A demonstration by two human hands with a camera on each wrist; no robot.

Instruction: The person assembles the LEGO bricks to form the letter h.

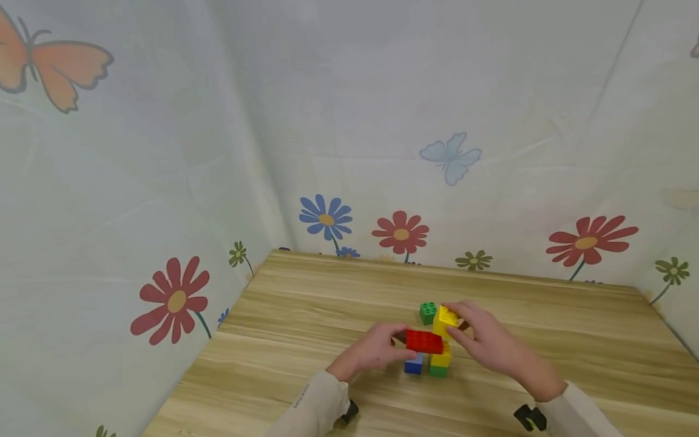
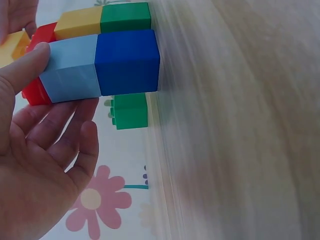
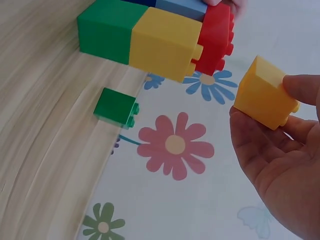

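Note:
My left hand (image 1: 377, 347) grips a red brick (image 1: 424, 342) between thumb and fingers. It lies over a light blue brick (image 2: 70, 68) on a dark blue brick (image 2: 127, 62), reaching across to a neighbouring stack. That stack has a yellow brick (image 3: 166, 42) on a green brick (image 3: 110, 30), and some of the yellow one's studs show beside the red brick. Held up by my right hand (image 1: 486, 337) is another yellow brick (image 3: 265, 94), pinched between thumb and fingers, apart from the stacks in the right wrist view.
A separate green brick (image 1: 428, 313) stands on the wooden table (image 1: 306, 291) behind the stacks, studs up. Beyond the table's far edge hangs a pale cloth (image 1: 349, 121) printed with flowers and butterflies.

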